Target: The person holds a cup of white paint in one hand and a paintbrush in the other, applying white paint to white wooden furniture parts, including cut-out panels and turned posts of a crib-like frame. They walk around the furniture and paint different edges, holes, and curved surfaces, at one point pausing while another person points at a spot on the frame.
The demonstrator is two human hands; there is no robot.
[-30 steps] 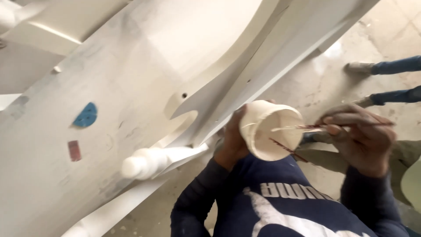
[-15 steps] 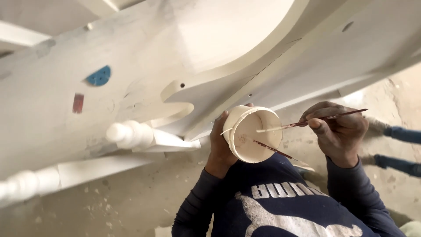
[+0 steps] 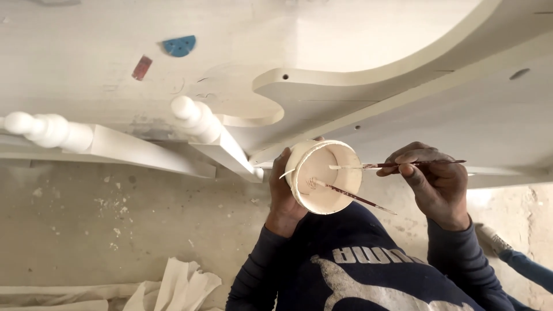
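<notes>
Cup (image 3: 325, 175) of cream paint sits tipped on its side in the person's left hand (image 3: 284, 193), just in front of the chest, mouth facing the camera. It looks like a light, thin-walled plastic tub, so probably a bit flexy if squeezed, and the paint smeared on the rim likely makes it slippery. The left hand wraps round the back and side wall with the fingers closed on it, which seems the sensible place to hold it; gripping by the rim would likely mean messy fingers.

A thin brush (image 3: 352, 196) rests loose inside the cup, its handle poking out toward the lower right, so it could slide out if the cup tips more. The right hand (image 3: 433, 183) pinches a second thin brush (image 3: 397, 166) between fingers and thumb, its tip reaching across the cup's mouth. Both brushes look featherlight and stiff.

Just beyond the hands is the big cream-painted wooden furniture piece (image 3: 368, 86) with turned knobs (image 3: 193, 115) on its rails. Further off lie the dusty floor (image 3: 115, 219) and some crumpled paper (image 3: 178, 285).
</notes>
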